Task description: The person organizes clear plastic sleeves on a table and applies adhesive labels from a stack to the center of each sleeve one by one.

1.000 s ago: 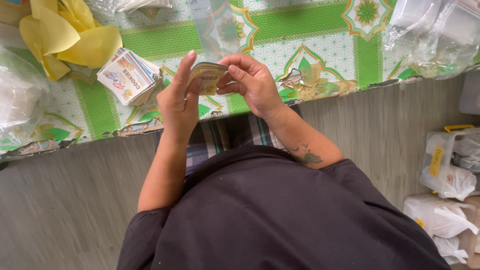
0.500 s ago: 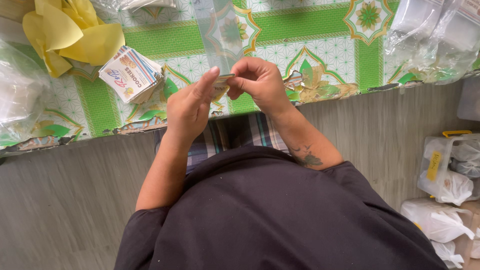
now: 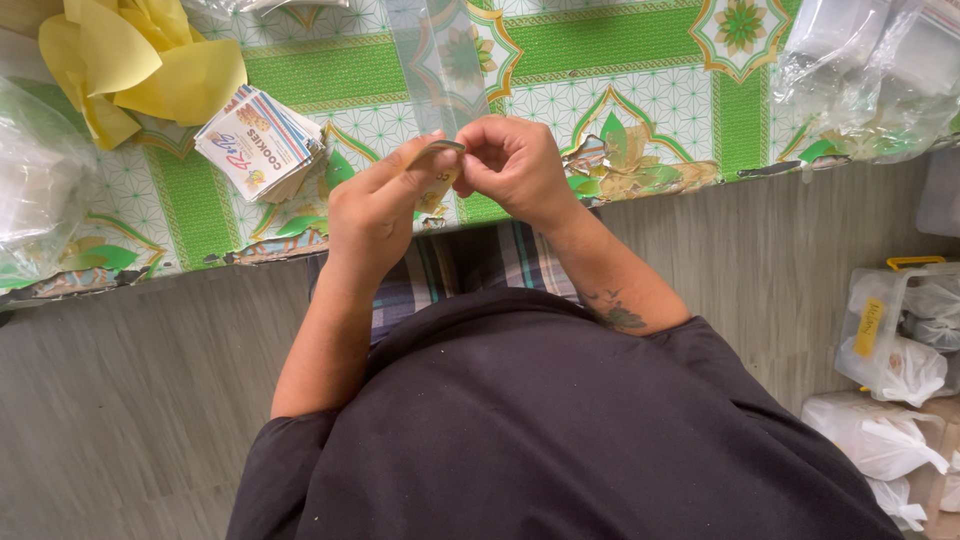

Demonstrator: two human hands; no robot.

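Open mat (image 3: 640, 70) ahead of both hands, hemmed by a card stack (image 3: 262, 143) and yellow paper (image 3: 140, 65) to the left, a clear bag (image 3: 440, 55) straight in front, crumpled plastic bags (image 3: 870, 80) to the right.

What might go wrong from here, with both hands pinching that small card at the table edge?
The small card is held between the left hand and right hand over the edge of the table, so a slip would likely drop it onto the lap or floor. It already bends, so it may crease. The stack of cards leans unevenly and could slide.
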